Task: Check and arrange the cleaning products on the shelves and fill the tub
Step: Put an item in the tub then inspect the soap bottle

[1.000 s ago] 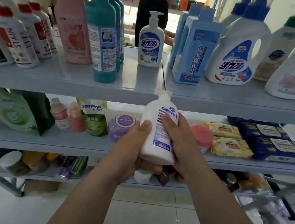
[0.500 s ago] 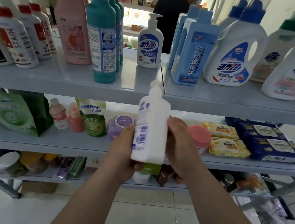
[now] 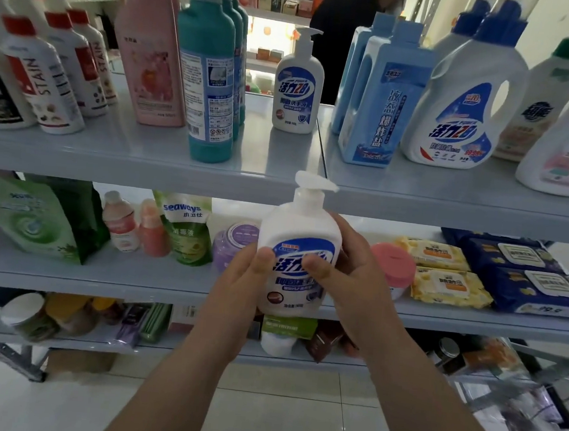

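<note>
In front of the middle shelf (image 3: 98, 280), both hands grip one white pump bottle (image 3: 300, 237), held upright with the label toward the camera. The left hand (image 3: 235, 286) wraps its left side, thumb on the label. The right hand (image 3: 356, 283) wraps its right side, thumb likewise on the label. Above the grip, a matching pump bottle (image 3: 298, 89) stands on the upper shelf (image 3: 136, 164). Just left of the grip sits a purple jar (image 3: 229, 245); just right, a pink-lidded jar (image 3: 392, 264).

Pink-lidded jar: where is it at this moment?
Head view, right of centre on the middle shelf: the pink-lidded jar stands just behind the right hand, left of the yellow wipe packs.
</note>
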The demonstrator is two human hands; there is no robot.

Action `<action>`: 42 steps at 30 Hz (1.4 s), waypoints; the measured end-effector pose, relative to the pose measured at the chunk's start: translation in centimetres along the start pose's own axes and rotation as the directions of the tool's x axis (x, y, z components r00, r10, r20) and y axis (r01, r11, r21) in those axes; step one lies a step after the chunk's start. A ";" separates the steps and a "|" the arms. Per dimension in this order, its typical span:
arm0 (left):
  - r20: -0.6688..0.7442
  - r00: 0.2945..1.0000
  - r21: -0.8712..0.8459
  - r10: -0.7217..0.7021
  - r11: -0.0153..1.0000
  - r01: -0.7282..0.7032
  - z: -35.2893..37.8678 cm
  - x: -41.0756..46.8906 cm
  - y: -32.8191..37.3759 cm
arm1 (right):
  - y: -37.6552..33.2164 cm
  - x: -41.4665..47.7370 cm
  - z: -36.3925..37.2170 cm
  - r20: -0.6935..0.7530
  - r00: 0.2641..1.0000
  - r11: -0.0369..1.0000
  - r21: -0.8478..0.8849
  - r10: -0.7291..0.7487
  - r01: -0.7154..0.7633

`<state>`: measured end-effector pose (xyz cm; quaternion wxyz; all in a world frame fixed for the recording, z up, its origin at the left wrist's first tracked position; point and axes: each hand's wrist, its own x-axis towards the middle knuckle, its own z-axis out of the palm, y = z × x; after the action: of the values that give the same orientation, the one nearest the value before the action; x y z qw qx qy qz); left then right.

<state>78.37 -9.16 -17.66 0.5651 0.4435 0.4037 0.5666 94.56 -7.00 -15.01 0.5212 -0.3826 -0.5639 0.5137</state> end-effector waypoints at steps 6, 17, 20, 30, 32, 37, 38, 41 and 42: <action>-0.153 0.984 -0.169 -0.086 0.984 0.060 -0.2 0.8 -0.8 | 0.4 0.5 0.4 0.011 0.998 0.997 -0.050 -0.055 0.055; 0.002 0.961 -0.563 -0.278 0.794 0.230 -1.9 1.7 -3.0 | 1.2 1.0 2.3 0.186 0.980 0.980 -0.168 -0.072 0.104; -0.128 0.959 -0.480 -0.251 0.862 0.162 -1.4 1.9 0.0 | 1.1 1.3 2.5 0.205 0.979 0.992 -0.128 0.011 0.015; -0.184 0.983 -0.067 -0.013 0.998 0.001 0.4 1.0 3.1 | 1.3 4.3 1.9 -0.187 0.969 0.980 0.147 0.161 -0.134; -0.148 0.989 -0.038 -0.004 0.999 -0.002 0.9 1.7 3.5 | 0.8 4.8 0.9 -0.158 0.972 0.978 0.145 0.172 -0.149; -0.109 0.991 0.144 0.081 0.987 -0.065 2.5 4.3 4.3 | -1.5 6.7 -1.8 -0.079 0.996 0.999 0.003 0.042 -0.042; -0.095 0.990 0.190 0.100 0.979 -0.081 2.8 5.0 4.6 | -2.2 7.2 -2.1 -0.067 0.998 1.000 0.027 0.005 -0.003; -0.016 0.990 0.343 0.138 0.931 -0.124 3.8 7.9 6.2 | -3.9 9.2 -3.2 -0.081 0.988 0.991 0.024 -0.129 0.131; 0.016 0.991 0.380 0.136 0.915 -0.132 4.2 8.9 7.0 | -4.3 9.8 -3.4 -0.112 0.979 0.985 0.018 -0.170 0.173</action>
<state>80.72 -0.71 -9.37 0.4259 0.5682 0.4776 0.5173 96.74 2.36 -9.11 0.5990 -0.3531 -0.5581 0.4528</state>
